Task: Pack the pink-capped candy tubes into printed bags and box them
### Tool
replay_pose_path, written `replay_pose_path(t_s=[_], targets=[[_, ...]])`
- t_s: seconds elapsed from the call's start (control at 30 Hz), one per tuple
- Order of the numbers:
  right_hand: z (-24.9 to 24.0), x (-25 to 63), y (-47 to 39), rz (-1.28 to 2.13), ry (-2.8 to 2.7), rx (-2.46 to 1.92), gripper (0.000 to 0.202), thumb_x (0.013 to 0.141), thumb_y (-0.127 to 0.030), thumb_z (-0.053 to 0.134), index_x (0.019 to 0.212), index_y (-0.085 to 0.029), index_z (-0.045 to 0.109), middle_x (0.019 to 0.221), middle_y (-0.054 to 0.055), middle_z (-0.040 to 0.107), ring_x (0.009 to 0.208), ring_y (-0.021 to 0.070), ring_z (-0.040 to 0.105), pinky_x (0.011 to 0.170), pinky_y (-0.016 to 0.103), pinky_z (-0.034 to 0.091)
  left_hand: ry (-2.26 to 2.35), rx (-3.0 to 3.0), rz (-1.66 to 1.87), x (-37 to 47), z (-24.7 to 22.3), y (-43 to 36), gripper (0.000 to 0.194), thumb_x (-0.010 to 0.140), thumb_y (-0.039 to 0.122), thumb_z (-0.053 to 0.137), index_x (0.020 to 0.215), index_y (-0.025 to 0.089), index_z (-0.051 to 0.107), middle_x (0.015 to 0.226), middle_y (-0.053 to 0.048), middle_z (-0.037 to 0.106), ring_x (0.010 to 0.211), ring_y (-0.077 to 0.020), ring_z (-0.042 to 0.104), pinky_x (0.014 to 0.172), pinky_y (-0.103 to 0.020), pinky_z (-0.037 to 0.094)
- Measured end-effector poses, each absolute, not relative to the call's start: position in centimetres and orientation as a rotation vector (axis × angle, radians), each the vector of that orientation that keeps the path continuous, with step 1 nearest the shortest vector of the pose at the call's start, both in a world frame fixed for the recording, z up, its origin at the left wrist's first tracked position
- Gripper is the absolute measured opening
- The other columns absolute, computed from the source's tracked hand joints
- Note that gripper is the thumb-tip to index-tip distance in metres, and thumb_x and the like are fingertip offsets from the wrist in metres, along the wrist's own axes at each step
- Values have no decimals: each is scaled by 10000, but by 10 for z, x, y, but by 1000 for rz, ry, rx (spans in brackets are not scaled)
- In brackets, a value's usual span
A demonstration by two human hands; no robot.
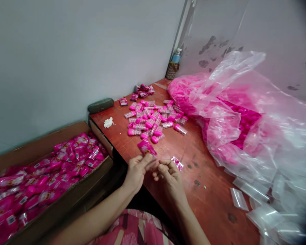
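Observation:
My left hand (137, 173) pinches a shiny pink packet (146, 147) between thumb and fingers, above the near edge of the red table (183, 149). Close beside it, my right hand (171, 177) has its thumb and fingers curled together. Whatever those fingers hold, if anything, is hidden. A small pink-and-white wrapper (177, 163) lies on the table just beyond the right hand. Farther back spreads a pile of small clear containers with pink ends (153, 119). Several dark pink wrappers (144, 90) are heaped behind that pile.
At the left stands a cardboard box (100, 139) filled with pink packets (53, 177). A large clear bag (219, 102) of pink pieces covers the table's right side, with clear plastic sleeves (239, 199) near it. A dark oblong case (101, 105) and crumpled white tissue (108, 122) lie by the wall.

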State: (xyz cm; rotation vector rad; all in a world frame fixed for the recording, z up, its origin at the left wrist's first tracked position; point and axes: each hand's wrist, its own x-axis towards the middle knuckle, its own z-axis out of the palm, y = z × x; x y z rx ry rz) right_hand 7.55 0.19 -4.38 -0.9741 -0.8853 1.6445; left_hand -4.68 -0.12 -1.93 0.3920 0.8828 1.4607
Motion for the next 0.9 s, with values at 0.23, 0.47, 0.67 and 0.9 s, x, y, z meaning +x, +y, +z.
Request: replay_pose_path(t_s=[0.23, 0.47, 0.67, 0.9], targets=[[-37, 110, 10, 1480, -928, -1187, 196, 786, -385, 554, 794, -191, 526, 672, 3, 609, 497, 100, 536, 446, 208, 417, 1166, 818, 1765, -86, -18, 2, 442, 734, 474, 555, 1093, 220, 588, 1110, -82, 611, 1037, -228, 549, 935, -367, 373], [-39, 143, 7, 1335, -937, -1299, 191, 769, -383, 577, 794, -196, 547, 658, -6, 596, 513, 112, 539, 458, 215, 408, 1289, 1986, 999, -14, -55, 28, 370, 727, 311, 613, 1095, 276, 587, 1263, -83, 496, 1240, -277, 328, 1036, -474, 112], [-45, 156, 5, 1263, -990, -1393, 218, 774, -406, 555, 782, -188, 549, 686, 5, 601, 537, 111, 531, 481, 213, 407, 1391, 2276, 884, -8, -72, 33, 241, 793, 291, 535, 1015, 259, 622, 1165, -61, 581, 1208, -269, 371, 1011, -517, 174], [-56, 144, 12, 1084, -1096, -1389, 373, 692, -337, 654, 1009, -207, 505, 855, 30, 615, 763, 181, 581, 661, 300, 463, 1378, 2251, 1058, -7, -67, 26, 229, 832, 228, 475, 999, 224, 631, 1121, -37, 612, 1153, -232, 442, 988, -461, 310]])
